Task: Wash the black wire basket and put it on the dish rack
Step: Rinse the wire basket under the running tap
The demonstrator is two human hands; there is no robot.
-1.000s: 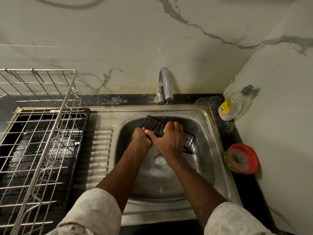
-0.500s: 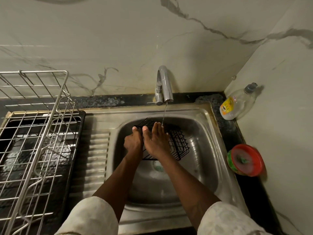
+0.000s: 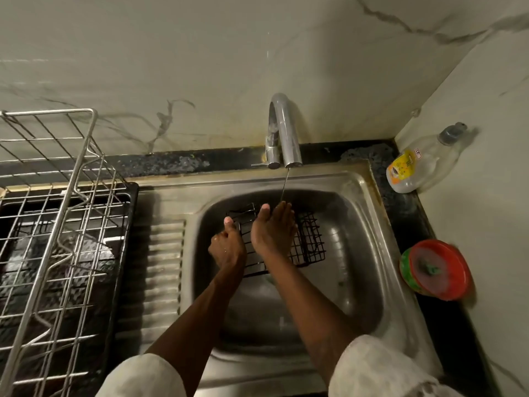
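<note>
My left hand grips the left edge of the black wire basket inside the sink. My right hand lies flat across it, fingers straight, beneath the tap.

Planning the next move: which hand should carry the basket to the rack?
Probably the left hand: it grips the black wire basket, and the dish rack sits on that side.

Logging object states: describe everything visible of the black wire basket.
The black wire basket is a thin-wire grid with low sides, looking like coated metal. It is held tilted inside the sink, below the running tap. The left hand grips its left edge; the right hand lies flat across its middle, fingers straight.
</note>
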